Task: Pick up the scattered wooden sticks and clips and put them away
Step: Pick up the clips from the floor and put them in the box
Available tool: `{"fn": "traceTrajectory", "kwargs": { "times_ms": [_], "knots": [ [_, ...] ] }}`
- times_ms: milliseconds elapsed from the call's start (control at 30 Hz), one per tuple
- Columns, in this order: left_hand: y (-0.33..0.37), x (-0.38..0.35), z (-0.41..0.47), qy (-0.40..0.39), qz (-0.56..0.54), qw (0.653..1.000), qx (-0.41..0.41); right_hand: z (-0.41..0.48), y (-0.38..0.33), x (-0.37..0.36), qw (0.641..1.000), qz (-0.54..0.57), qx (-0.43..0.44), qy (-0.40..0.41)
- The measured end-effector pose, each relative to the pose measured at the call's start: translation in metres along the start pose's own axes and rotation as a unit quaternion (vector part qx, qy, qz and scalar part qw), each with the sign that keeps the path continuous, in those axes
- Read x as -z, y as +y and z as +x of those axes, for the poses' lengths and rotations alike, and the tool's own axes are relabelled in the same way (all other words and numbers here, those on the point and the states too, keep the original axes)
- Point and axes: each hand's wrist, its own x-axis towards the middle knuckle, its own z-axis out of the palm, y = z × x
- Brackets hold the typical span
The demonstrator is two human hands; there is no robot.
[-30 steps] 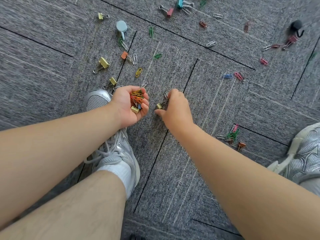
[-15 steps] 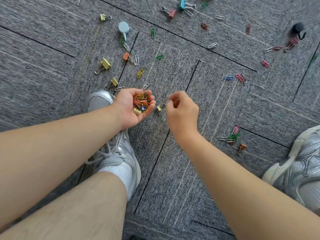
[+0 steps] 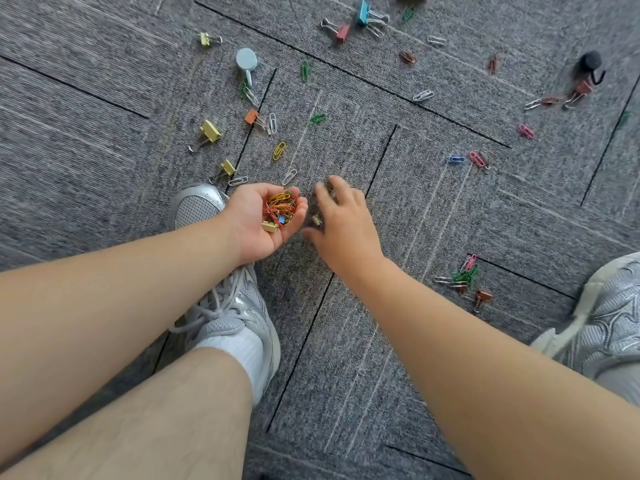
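My left hand (image 3: pixel 247 225) is cupped palm up over my left shoe and holds a pile of coloured paper clips (image 3: pixel 278 209) with a small gold binder clip in it. My right hand (image 3: pixel 346 225) hovers just right of it, fingers spread and blurred, holding nothing I can see. A small gold binder clip (image 3: pixel 316 220) lies on the carpet between the two hands. More clips are scattered on the grey carpet: yellow binder clips (image 3: pixel 209 131), a silver paper clip (image 3: pixel 289 176), a yellow paper clip (image 3: pixel 279 150). No wooden sticks are in view.
A green and pink clip cluster (image 3: pixel 465 275) and an orange binder clip (image 3: pixel 483 296) lie by my right arm. Blue (image 3: pixel 363 13) and red (image 3: pixel 341 32) binder clips lie far ahead, with a pale blue hook (image 3: pixel 246 60) and a black hook (image 3: pixel 590 64). My shoes (image 3: pixel 221 271) (image 3: pixel 606 313) flank the area.
My right hand lifted from the carpet with its fingers pinched, moved toward the left palm and has now spread its fingers. The left hand stayed cupped with its pile.
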Motion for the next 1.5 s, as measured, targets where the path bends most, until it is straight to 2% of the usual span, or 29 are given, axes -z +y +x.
{"fn": "traceTrajectory", "kwargs": {
  "times_ms": [67, 167, 233, 500, 633, 700, 733, 800, 833, 867, 933, 1067, 1100, 1133, 1200, 1267, 1333, 1500],
  "knots": [
    [0.002, 0.001, 0.001, 0.005, -0.013, 1.000, -0.004, -0.007, 0.007, -0.005, 0.994, -0.082, 0.075, 0.017],
    [0.002, 0.002, 0.002, 0.005, -0.010, 1.000, -0.002, -0.020, 0.024, -0.018, 0.971, -0.113, 0.167, 0.126],
    [0.001, 0.002, 0.003, 0.005, -0.002, 1.000, -0.003, -0.026, 0.031, -0.020, 0.963, -0.119, 0.206, 0.126],
    [0.000, 0.003, 0.002, 0.011, 0.013, 1.000, -0.003, -0.030, 0.033, -0.016, 0.973, -0.070, 0.185, 0.119],
    [-0.001, 0.001, 0.003, 0.011, 0.037, 0.999, -0.006, -0.032, 0.030, -0.021, 0.985, -0.054, 0.135, 0.096],
    [-0.001, 0.001, 0.003, 0.011, 0.072, 0.997, -0.010, -0.032, 0.025, -0.013, 0.997, 0.030, 0.035, 0.061],
    [-0.002, 0.000, 0.003, 0.012, 0.094, 0.995, -0.012, -0.030, 0.023, -0.009, 0.991, 0.106, -0.057, 0.050],
    [-0.004, -0.003, 0.002, 0.012, 0.126, 0.992, -0.006, -0.030, 0.021, 0.002, 0.936, 0.269, -0.213, 0.076],
    [-0.006, -0.005, 0.001, 0.009, 0.138, 0.990, -0.001, -0.031, 0.021, 0.008, 0.911, 0.314, -0.245, 0.111],
    [-0.008, -0.007, 0.001, 0.003, 0.147, 0.989, 0.004, -0.032, 0.021, 0.015, 0.902, 0.323, -0.248, 0.143],
    [-0.013, -0.014, -0.001, -0.012, 0.161, 0.987, 0.015, -0.037, 0.018, 0.028, 0.918, 0.300, -0.199, 0.166],
    [-0.028, -0.027, -0.004, -0.041, 0.187, 0.981, 0.043, -0.053, 0.010, 0.044, 0.962, 0.246, -0.023, 0.119],
    [-0.031, -0.029, -0.006, -0.049, 0.184, 0.980, 0.054, -0.054, 0.014, 0.046, 0.962, 0.238, -0.023, 0.130],
    [-0.032, -0.029, -0.007, -0.056, 0.182, 0.979, 0.066, -0.055, 0.019, 0.047, 0.956, 0.244, -0.059, 0.149],
    [-0.033, -0.026, -0.006, -0.058, 0.190, 0.977, 0.081, -0.056, 0.037, 0.046, 0.934, 0.259, -0.188, 0.158],
    [-0.033, -0.021, -0.005, -0.049, 0.195, 0.976, 0.082, -0.055, 0.053, 0.033, 0.918, 0.251, -0.285, 0.112],
    [-0.030, -0.016, -0.001, -0.041, 0.183, 0.980, 0.070, -0.051, 0.057, 0.018, 0.926, 0.233, -0.289, 0.071],
    [-0.025, -0.010, 0.001, -0.024, 0.161, 0.986, 0.045, -0.047, 0.049, 0.001, 0.971, 0.130, -0.200, 0.010]
  ]
}}
